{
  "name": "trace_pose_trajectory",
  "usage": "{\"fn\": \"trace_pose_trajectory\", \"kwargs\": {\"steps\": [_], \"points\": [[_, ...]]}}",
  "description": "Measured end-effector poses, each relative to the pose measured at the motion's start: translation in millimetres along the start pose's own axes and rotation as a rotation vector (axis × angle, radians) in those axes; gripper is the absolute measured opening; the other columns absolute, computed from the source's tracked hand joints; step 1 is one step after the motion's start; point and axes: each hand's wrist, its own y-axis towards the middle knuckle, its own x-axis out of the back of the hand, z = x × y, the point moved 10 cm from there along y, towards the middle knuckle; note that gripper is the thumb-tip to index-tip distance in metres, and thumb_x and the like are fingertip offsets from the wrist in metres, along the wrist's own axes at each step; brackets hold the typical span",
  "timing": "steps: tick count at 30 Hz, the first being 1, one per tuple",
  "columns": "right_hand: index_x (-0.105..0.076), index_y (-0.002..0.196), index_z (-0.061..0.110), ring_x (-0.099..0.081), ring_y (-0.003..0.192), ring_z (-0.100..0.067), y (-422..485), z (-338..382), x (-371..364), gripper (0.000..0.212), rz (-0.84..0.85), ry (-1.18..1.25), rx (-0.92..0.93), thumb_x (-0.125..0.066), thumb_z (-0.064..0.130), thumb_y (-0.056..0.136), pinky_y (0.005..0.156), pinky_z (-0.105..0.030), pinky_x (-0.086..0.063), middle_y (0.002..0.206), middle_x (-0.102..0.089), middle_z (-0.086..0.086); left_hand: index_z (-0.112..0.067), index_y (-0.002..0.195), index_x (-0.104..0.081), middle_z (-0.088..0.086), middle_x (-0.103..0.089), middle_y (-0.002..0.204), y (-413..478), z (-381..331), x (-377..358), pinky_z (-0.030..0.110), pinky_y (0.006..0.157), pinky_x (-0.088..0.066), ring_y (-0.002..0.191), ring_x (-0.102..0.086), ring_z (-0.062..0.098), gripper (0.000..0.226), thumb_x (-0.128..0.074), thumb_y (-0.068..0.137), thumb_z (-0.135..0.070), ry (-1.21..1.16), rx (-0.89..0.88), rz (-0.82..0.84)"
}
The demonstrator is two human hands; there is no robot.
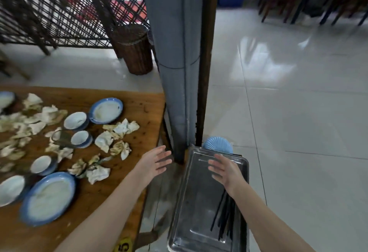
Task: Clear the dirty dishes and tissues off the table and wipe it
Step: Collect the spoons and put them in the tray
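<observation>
— Where are the hands?
— Both are empty, with fingers straight and spread. The left hand (157, 161) hangs over the right edge of the wooden table (143, 110). The right hand (225, 170) is above a metal tray (199, 212) just beside the table. I cannot tell whether it touches the tray.
— What's in the tray?
— A bundle of black chopsticks (225, 218) lies along its near right side, partly under the right forearm. A blue shell-shaped dish (218, 145) shows at its far end, by the foot of a grey pillar (175, 52).
— And the table?
— Dirty things all over. A large blue-rimmed plate (48, 198) lies nearest and a smaller plate (105, 110) farther back. Small white bowls (76, 120) stand between them. Crumpled, stained tissues (119, 128) are scattered among the dishes, the closest clump just left of the left hand. The table's left side is blurred.
— Around it?
— Pale glossy floor tiles (288, 112).
</observation>
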Motion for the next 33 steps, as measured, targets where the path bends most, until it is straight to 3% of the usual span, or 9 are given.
{"fn": "trace_pose_trajectory", "kwargs": {"steps": [4,14,19,23,29,33], "points": [[-0.062,0.116,0.014,-0.066,0.083,-0.021,-17.7,-7.8,-63.1,0.026,0.068,-0.07,-0.007,-0.05,0.027,0.098,0.074,-0.035,-0.048,0.092,-0.072,-0.005,-0.017,0.122,-0.056,0.003,-0.068,0.108,-33.4,-15.9,67.5,0.047,0.104,-0.038,0.102,-0.062,0.026,0.025,-0.047,0.101,-0.026,-0.059,-0.041,-0.07],[-0.056,0.122,0.018,-0.064,0.097,-0.022,-86.6,-61.1,-199.9,0.028,0.14,-0.199,0.034,-0.05,0.028,0.097,0.079,-0.035,-0.049,0.104,-0.07,-0.005,-0.009,0.135,-0.049,0.011,-0.052,0.138,-129.4,-4.6,240.4,0.042,0.102,-0.036,0.131,-0.046,0.031,0.037,-0.044,0.102,-0.025,-0.122,-0.145,-0.118],[-0.054,0.125,0.016,-0.064,0.095,-0.023,-117.5,-102.7,-273.8,0.031,0.155,-0.27,0.017,-0.054,0.028,0.096,0.079,-0.037,-0.049,0.103,-0.07,-0.006,-0.015,0.14,-0.044,0.006,-0.05,0.14,-157.0,13.6,341.3,0.043,0.106,-0.031,0.12,-0.049,0.027,0.042,-0.04,0.102,-0.031,-0.231,-0.105,-0.154],[-0.046,0.135,0.013,-0.063,0.096,-0.023,-138.6,-138.3,-331.5,0.043,0.187,-0.325,-0.014,-0.055,0.028,0.095,0.09,-0.041,-0.047,0.105,-0.069,-0.007,-0.016,0.131,-0.053,0.002,-0.06,0.129,-176.4,20.4,405.9,0.043,0.103,-0.034,0.113,-0.057,0.024,0.043,-0.058,0.093,-0.036,-0.183,-0.095,-0.22],[-0.05,0.132,0.014,-0.062,0.095,-0.021,-162.4,-170.0,-396.5,0.039,0.227,-0.461,-0.022,-0.054,0.029,0.096,0.092,-0.042,-0.045,0.105,-0.068,-0.005,-0.018,0.132,-0.052,-0.002,-0.068,0.108,-196.3,25.3,466.6,0.042,0.098,-0.035,0.098,-0.064,0.022,0.041,-0.054,0.094,-0.034,-0.273,-0.114,-0.279],[-0.052,0.132,0.014,-0.062,0.099,-0.022,-160.4,-180.8,-422.0,0.037,0.244,-0.505,-0.019,-0.05,0.028,0.098,0.095,-0.042,-0.046,0.108,-0.067,-0.005,-0.018,0.141,-0.044,-0.003,-0.065,0.113,-197.4,29.3,487.2,0.047,0.111,-0.025,0.101,-0.061,0.022,0.052,-0.054,0.093,-0.036,-0.309,-0.11,-0.269]]}}
